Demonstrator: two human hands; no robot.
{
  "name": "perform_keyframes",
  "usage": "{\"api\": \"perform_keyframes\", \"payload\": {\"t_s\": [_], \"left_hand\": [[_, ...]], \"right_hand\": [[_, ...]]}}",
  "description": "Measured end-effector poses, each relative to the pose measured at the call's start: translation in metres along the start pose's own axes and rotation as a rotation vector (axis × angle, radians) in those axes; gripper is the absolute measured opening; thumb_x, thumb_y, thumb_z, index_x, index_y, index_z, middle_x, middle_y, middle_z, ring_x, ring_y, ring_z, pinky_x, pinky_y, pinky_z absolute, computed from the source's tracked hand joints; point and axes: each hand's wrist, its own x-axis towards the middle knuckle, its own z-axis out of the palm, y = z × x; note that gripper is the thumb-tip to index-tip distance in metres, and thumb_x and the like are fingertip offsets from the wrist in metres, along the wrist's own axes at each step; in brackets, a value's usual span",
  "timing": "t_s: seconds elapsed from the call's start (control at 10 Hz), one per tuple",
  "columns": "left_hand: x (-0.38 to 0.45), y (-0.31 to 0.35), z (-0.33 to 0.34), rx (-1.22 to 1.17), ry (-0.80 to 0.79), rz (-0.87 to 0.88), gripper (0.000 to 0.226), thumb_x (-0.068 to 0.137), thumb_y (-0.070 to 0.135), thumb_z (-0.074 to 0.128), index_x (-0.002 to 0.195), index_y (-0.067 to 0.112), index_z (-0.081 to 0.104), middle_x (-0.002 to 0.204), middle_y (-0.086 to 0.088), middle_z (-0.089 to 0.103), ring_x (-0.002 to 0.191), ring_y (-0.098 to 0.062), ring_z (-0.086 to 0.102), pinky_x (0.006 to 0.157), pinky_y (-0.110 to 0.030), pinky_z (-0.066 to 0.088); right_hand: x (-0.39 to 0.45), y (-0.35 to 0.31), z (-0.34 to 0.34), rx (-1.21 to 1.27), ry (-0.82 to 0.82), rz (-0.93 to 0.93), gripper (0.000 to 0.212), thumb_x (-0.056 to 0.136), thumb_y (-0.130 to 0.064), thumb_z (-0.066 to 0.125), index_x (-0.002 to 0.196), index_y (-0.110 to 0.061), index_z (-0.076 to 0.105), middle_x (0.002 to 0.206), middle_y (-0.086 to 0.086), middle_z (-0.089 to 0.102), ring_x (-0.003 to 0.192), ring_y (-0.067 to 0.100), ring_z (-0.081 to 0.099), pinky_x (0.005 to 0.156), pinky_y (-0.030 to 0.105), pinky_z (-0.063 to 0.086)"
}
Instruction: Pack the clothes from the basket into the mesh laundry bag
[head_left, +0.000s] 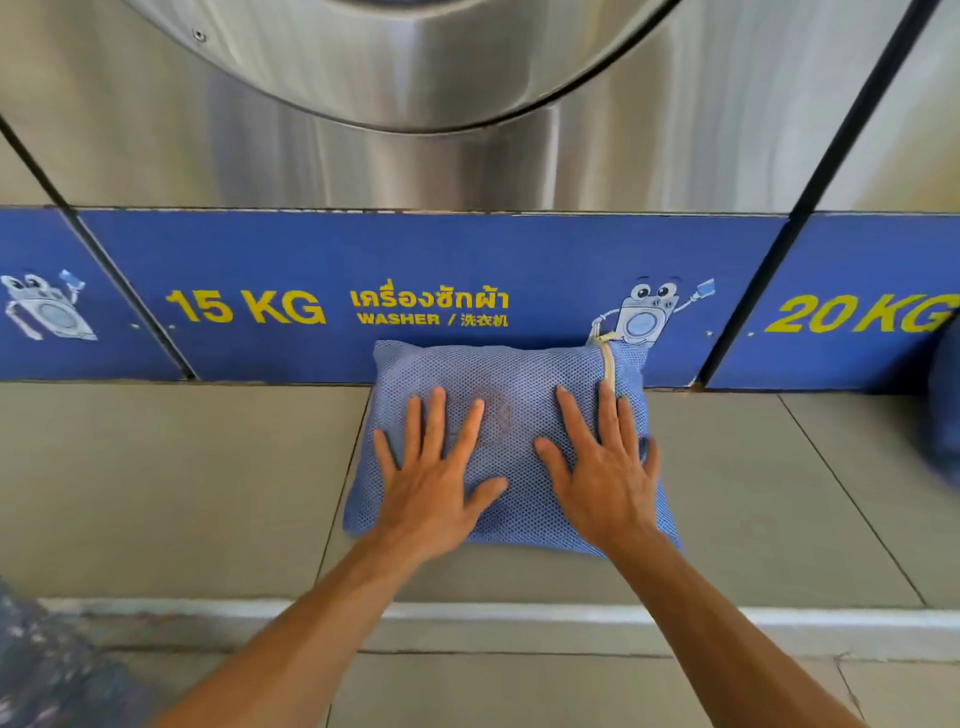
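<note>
steel washer (395, 104) front with blue 15 kg panel (322, 312) behind, tiled floor (182, 467) below. stuffed mesh laundry bag (514, 379) flat on floor, back edge against panel, zipper (608, 364) at right end looking closed. left hand (431, 483) and right hand (602, 478) pressed flat on top, grip apart, fingers spread, clamped on nothing. likely soft, light, squashy, mesh not slippery; best pinched at a corner or zipper end. basket not identifiable.

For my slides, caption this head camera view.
Both hands, left and right, press flat on a filled mesh laundry bag before a washer.
</note>
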Motion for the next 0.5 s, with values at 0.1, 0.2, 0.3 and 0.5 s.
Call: {"api": "perform_keyframes", "payload": {"t_s": [0.1, 0.2, 0.3, 0.5], "left_hand": [[0.006, -0.010, 0.005, 0.044, -0.033, -0.015, 0.086, 0.076, 0.087, 0.003, 0.143, 0.048, -0.034, 0.160, 0.004, -0.035, 0.150, -0.028, -0.027, 0.113, -0.066, -0.010], [0.011, -0.010, 0.016, 0.072, 0.015, -0.034, 0.089, 0.077, 0.085, -0.001, 0.147, 0.040, -0.032, 0.162, 0.002, -0.030, 0.151, -0.027, -0.023, 0.113, -0.062, -0.014], [0.013, -0.006, 0.013, 0.062, 0.002, -0.046, 0.091, 0.080, 0.083, 0.000, 0.151, 0.031, -0.027, 0.163, 0.001, -0.027, 0.151, -0.024, -0.021, 0.113, -0.058, -0.016], [-0.001, 0.016, -0.041, -0.059, -0.184, -0.156, 0.094, 0.093, 0.056, 0.040, 0.156, 0.011, -0.014, 0.165, -0.005, -0.020, 0.153, -0.022, -0.014, 0.123, -0.051, -0.003]], "right_hand": [[0.007, 0.005, 0.006, -0.014, -0.006, -0.004, 0.067, 0.090, -0.071, 0.016, 0.149, -0.047, -0.005, 0.164, -0.001, -0.008, 0.151, 0.026, -0.004, 0.119, 0.059, 0.012], [0.010, 0.001, 0.015, -0.045, 0.016, -0.003, 0.066, 0.090, -0.071, 0.016, 0.149, -0.048, -0.004, 0.164, 0.000, -0.005, 0.151, 0.027, -0.002, 0.119, 0.058, 0.014], [0.010, 0.002, 0.015, -0.055, 0.038, 0.011, 0.066, 0.091, -0.070, 0.016, 0.150, -0.046, -0.004, 0.164, 0.000, -0.004, 0.151, 0.027, -0.001, 0.119, 0.057, 0.015], [0.001, -0.023, -0.033, -0.055, -0.186, 0.033, 0.063, 0.096, -0.057, 0.025, 0.153, -0.038, 0.005, 0.164, 0.001, -0.005, 0.151, 0.026, -0.005, 0.119, 0.056, 0.011]]}}
